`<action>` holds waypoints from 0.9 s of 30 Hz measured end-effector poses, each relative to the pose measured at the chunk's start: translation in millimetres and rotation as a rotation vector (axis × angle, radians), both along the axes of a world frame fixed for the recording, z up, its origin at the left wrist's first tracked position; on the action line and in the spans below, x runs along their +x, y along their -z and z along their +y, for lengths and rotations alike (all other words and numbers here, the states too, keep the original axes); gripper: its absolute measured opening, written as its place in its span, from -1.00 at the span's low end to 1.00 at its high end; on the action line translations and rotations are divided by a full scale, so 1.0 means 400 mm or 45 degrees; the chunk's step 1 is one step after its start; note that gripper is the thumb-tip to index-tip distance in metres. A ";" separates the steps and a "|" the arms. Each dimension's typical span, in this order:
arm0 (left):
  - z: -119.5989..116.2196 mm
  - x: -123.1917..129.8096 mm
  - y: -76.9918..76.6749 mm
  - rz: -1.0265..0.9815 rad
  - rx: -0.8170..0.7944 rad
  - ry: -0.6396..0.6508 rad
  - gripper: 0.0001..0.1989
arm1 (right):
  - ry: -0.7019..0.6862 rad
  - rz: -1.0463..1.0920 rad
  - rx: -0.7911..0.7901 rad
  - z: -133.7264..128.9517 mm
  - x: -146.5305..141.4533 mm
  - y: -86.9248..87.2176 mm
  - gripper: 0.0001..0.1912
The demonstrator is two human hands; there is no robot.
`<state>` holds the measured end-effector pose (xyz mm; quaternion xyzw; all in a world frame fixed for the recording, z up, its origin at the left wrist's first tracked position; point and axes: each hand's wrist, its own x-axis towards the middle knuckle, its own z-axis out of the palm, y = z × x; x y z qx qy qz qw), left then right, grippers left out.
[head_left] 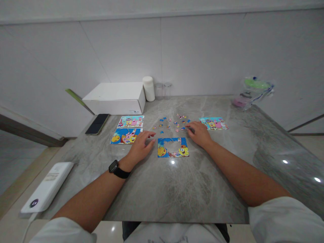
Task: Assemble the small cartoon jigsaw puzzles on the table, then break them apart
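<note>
Well, printed writing: mostly too small to read; hours taken from a clock centred on the puzzle frame, 12 towards the wall.
White cardboard box [115, 98]: set between 10 and 11, bearing a small printed label [134, 111] low on the front, unreadable.
White oblong plastic device [48, 187]: between 8 and 9, marked with several brownish lines, too small to read, and a dark round patch near the white cable [29, 222].
Clear plastic bag [253, 92]: at 2, showing green and pink inside, plus a dark printed mark, not legible.
Blue cartoon puzzle frame [162, 151]: flat at the clock centre, border joined, middle open to the grey stone-patterned table [177, 189]; SpongeBob at lower right, round yellow shape at lower left, ragged inner edge.
Loose multicoloured jigsaw pieces [177, 130]: scattered at 12, mainly blue, pink and yellow.
Dark-blue cartoon card [128, 135]: between 9 and 10, right end partly behind the left hand.
Light-blue cartoon cards: one [131, 122] at 10, just beyond the dark-blue one; another [214, 124] at 2, both printed with a row of characters.
Left hand [141, 145]: at 9, fingers loosely apart, thumb spread from forefinger; black smartwatch [118, 169] on the wrist.
Right hand [198, 133]: at 2, fingers bent, tips just beside the pieces; cannot tell whether pinched on one.
</note>
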<state>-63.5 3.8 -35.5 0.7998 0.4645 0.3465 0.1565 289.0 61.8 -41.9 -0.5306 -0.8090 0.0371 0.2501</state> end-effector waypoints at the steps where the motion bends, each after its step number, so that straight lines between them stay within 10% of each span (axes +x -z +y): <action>1: 0.001 -0.001 0.002 -0.003 -0.009 -0.005 -0.75 | -0.003 -0.023 -0.006 0.001 0.000 0.000 -0.74; 27: 0.005 0.003 0.005 -0.079 -0.021 0.013 -0.75 | 0.401 0.055 0.130 0.020 0.044 0.010 -0.65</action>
